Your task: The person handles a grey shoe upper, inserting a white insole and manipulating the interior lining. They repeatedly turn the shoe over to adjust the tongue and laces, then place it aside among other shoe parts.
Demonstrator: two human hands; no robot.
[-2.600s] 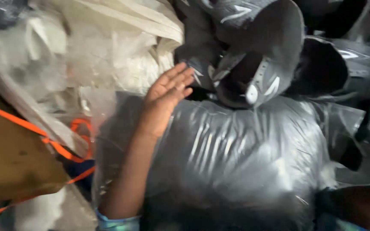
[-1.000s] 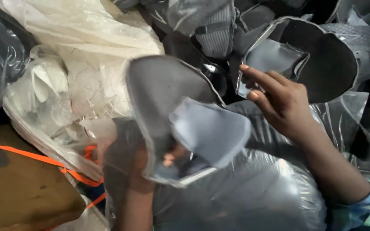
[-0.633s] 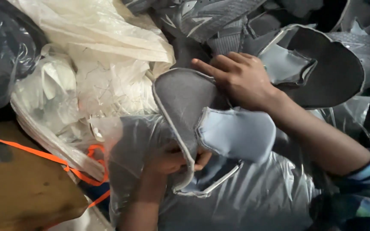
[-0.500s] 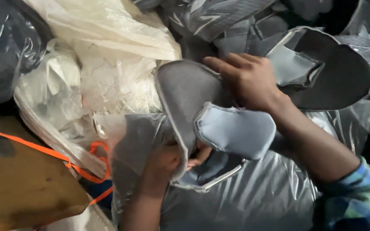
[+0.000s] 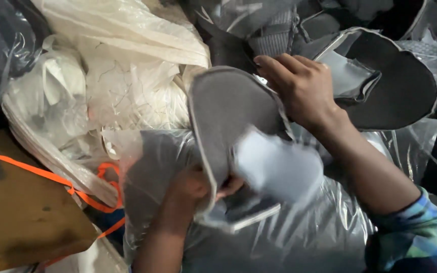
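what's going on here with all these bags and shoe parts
A person is handling a grey slipper with both bare hands. The left hand grips it from below at its lower end, while the right hand rests on its top edge. The slipper's pale strap is blurred. It sits over a clear plastic bag of dark goods. Another dark slipper lies just behind the right hand, and bags of white material are piled to the left, beside an orange strap.
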